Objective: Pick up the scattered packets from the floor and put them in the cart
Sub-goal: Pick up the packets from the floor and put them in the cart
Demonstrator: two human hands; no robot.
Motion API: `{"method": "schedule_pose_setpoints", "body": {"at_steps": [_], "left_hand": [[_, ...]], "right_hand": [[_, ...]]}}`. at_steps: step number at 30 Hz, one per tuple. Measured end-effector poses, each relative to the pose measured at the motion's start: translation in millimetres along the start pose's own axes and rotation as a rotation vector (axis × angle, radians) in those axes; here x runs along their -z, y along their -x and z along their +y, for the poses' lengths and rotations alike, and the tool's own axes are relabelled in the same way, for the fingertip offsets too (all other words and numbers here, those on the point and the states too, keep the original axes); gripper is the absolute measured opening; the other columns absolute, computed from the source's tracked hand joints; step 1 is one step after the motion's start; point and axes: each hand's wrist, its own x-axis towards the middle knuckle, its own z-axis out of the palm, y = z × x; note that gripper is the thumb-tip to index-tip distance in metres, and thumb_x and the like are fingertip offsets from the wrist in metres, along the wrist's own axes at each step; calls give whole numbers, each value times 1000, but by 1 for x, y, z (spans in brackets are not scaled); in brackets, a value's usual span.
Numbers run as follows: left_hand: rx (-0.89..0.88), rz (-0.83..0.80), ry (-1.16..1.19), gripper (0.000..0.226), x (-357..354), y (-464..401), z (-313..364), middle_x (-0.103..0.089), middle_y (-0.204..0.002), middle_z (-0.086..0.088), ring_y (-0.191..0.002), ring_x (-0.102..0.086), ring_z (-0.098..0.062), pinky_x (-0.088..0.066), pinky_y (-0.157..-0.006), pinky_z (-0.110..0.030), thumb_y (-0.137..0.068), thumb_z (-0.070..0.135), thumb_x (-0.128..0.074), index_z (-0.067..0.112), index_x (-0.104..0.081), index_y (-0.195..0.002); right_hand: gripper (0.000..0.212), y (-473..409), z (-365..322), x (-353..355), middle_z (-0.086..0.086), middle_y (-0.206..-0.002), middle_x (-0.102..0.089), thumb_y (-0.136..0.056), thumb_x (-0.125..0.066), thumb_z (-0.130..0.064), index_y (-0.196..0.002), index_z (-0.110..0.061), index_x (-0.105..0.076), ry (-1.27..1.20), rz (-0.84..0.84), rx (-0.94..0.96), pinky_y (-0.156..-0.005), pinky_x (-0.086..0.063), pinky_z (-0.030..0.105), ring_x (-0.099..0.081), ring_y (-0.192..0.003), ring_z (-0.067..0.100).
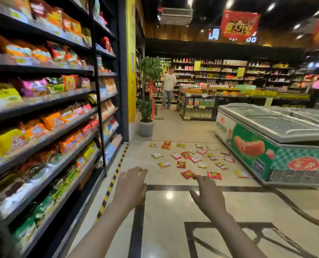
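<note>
Supermarket aisle, head view; left hand (130, 187) and right hand (208, 195) both held out forward over the tiled floor (173, 229), palms down, fingers spread and relaxed, holding nothing; scattered packets (188, 159), red, yellow and green, lie on the floor farther ahead, between the shelving (43, 116) on the left and a chest freezer (274, 142) on the right; nearest red packet (188, 174) sits just beyond the right fingertips; potted plant (146, 112) stands far left.
</note>
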Motion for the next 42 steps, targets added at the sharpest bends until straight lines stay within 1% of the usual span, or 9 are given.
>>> {"method": "schedule_pose_setpoints", "body": {"at_steps": [10,20,22,25,27,30,33,40,42], "left_hand": [[-80,-108,143,49,-189,-168,7,-69,-83,3,-69,-68,-17,-51,-53,-28,-42,25,-89,21,-71,-88],[-81,-245,186,52,-366,-403,36,-69,-79,1,-63,-67,-18,-50,-47,-27,-38,27,-91,20,-71,-85],[-68,-306,206,47,-400,-441,42,-70,-87,-2,-71,-68,-22,-52,-54,-30,-50,25,-87,17,-70,-93],[-32,-382,301,42,-448,-494,56,-59,-123,-6,-109,-58,-26,-46,-85,-37,-84,24,-62,16,-57,-124],[-52,-382,278,44,-490,-528,62,-53,-130,-5,-117,-52,-26,-42,-92,-36,-89,25,-54,17,-50,-132],[-101,-430,315,41,-546,-588,69,-66,-101,-8,-87,-66,-30,-52,-68,-40,-70,22,-72,12,-65,-109],[-128,-468,278,43,-610,-650,78,-66,-78,-3,-65,-66,-24,-51,-49,-33,-50,22,-85,14,-69,-89],[-144,-634,357,38,-732,-782,115,-66,-86,-14,-74,-66,-36,-54,-55,-40,-61,13,-78,6,-68,-97],[-132,-711,370,37,-764,-815,128,-65,-96,-16,-84,-65,-38,-52,-62,-42,-70,16,-73,4,-65,-105]], "right_hand": [[47,-180,100,-98,-2,-136,-46,-92,-49,-36,-136,-23,-39,22,-113,-216,-92,-43,27,-44,-126,16],[43,-412,231,-178,-2,-131,-49,-92,-51,-34,-132,-21,-42,17,-207,-304,-89,-45,28,-48,-120,18],[44,-450,255,-192,-1,-131,-49,-92,-51,-35,-132,-20,-42,14,-226,-333,-89,-45,28,-49,-120,19],[43,-503,292,-216,0,-129,-50,-91,-52,-33,-132,-21,-42,-8,-247,-373,-88,-45,29,-49,-119,20],[42,-541,317,-236,0,-128,-50,-91,-51,-32,-131,-21,-43,-17,-269,-399,-89,-45,30,-48,-119,20],[41,-602,356,-268,1,-126,-51,-92,-51,-33,-130,-21,-43,-5,-290,-432,-87,-43,31,-48,-118,21],[41,-666,395,-298,1,-126,-52,-92,-50,-34,-131,-21,-44,-22,-316,-474,-86,-43,31,-48,-118,23],[41,-795,487,-352,5,-125,-53,-90,-52,-30,-129,-19,-48,-70,-400,-595,-89,-44,34,-49,-118,25],[40,-827,517,-371,7,-124,-53,-90,-52,-29,-128,-18,-49,-96,-416,-624,-90,-44,35,-49,-118,27]]}}
